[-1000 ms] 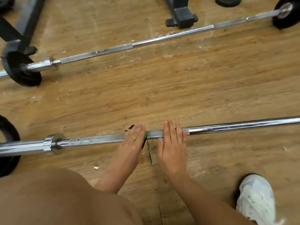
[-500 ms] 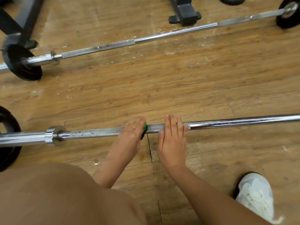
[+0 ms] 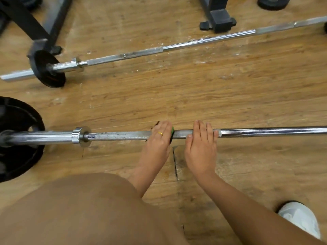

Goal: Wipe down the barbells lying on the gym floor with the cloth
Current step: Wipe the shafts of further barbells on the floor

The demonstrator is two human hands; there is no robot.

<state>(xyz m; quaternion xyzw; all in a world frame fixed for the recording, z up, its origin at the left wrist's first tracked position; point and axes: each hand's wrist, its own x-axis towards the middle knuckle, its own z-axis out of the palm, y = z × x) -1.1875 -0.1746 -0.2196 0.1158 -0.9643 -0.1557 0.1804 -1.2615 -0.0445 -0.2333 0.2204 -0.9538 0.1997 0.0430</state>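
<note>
The left hand's fingers [image 3: 163,127] bend together over the top of the near barbell [image 3: 123,135], wrapped over a cloth [image 3: 172,132] of which only a green and dark edge shows at the hand's right side, plus a dark scrap at the fingertips on the far side. How much cloth lies beneath the palm cannot be told. A gold ring [image 3: 160,133] sits on one finger. The left hand [image 3: 156,145] covers the rough, knurled part of the shaft.

Just to the right, the right hand's fingers [image 3: 203,129] lie straight and close together across the same bar, holding nothing, the thumb set against the bar's near side. The right hand [image 3: 201,151] rests at the end of the knurling, where the shaft turns smooth and shiny. The two hands are near each other but apart.

To the left along the bar come a chrome collar [image 3: 82,136] and a large black plate [image 3: 17,156]. The bar lies across the wooden floor [image 3: 194,96] from left to right.

Nearer, a knee in brown fabric [image 3: 79,209] fills the lower left, and a white shoe [image 3: 300,221] stands at the lower right.

Farther off, a second barbell [image 3: 177,47] lies at a slant, with a small black plate [image 3: 47,69] at its left end. Beyond it stand a dark rack foot [image 3: 219,20] and, at the left, a dark frame [image 3: 44,27]. Pale scuffs mark the floor beside the far bar.
</note>
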